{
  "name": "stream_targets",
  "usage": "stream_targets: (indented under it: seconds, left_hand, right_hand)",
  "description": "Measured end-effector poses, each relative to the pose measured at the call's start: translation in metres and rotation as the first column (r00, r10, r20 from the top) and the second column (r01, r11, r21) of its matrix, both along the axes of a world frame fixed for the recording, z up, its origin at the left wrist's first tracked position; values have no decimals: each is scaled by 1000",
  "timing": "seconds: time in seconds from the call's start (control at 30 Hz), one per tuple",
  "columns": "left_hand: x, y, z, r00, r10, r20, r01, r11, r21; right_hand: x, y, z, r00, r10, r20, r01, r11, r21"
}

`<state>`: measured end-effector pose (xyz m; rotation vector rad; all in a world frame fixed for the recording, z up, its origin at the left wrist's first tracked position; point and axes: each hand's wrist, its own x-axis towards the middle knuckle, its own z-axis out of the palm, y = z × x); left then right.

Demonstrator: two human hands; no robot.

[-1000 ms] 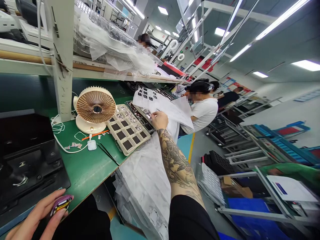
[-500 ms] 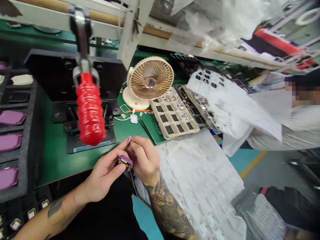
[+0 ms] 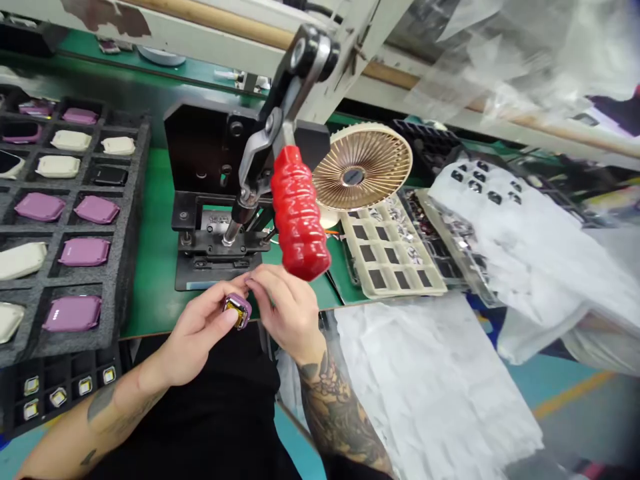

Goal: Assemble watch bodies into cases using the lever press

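Between the thumb and fingers of my left hand [image 3: 193,330] is a small purple watch case [image 3: 241,308], tilted so that its yellow and black inside faces up. My right hand [image 3: 286,307] is closed in a pinch just above and right of the case, its fingertips meeting my left index fingertip. A tiny purple piece [image 3: 249,281] sits in that pinch, mostly covered by the fingers. Directly beyond both hands stands a black lever press [image 3: 220,243] with a red ribbed handle [image 3: 301,217].
At left, a dark foam tray [image 3: 131,220] holds purple, cream and black cases; a black tray [image 3: 103,357] below it holds small square parts. Right of the press are a fan [image 3: 367,163], black tweezers [image 3: 334,287], a compartment box [image 3: 400,291] and white sheeting [image 3: 425,373].
My view has swung left, bringing more of the foam tray in and taking the co-worker at right out. Both hands keep their grips; the tiny piece is now more covered by my fingers.
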<state>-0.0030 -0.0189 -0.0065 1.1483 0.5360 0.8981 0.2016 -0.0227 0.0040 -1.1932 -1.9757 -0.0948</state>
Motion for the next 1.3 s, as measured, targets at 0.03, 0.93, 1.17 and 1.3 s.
stream_targets:
  seconds: [0.03, 0.93, 1.17, 1.3]
  left_hand:
    - [0, 1, 1, 1000, -11, 2, 11, 1000, 1]
    - [8, 5, 2, 891, 269, -366, -93, 897, 433]
    - [6, 4, 3, 878, 224, -423, -96, 948, 303]
    - [6, 7, 0, 877, 209, -433, -85, 953, 289]
  right_hand:
    - [2, 1, 0, 1000, 18, -1, -18, 999, -31]
    - [-7, -18, -10, 754, 85, -652, -244, 957, -157]
    - [-1, -24, -13, 895, 140, -423, -252, 942, -220]
    - [-4, -27, -23, 939, 148, -310, -199, 970, -140]
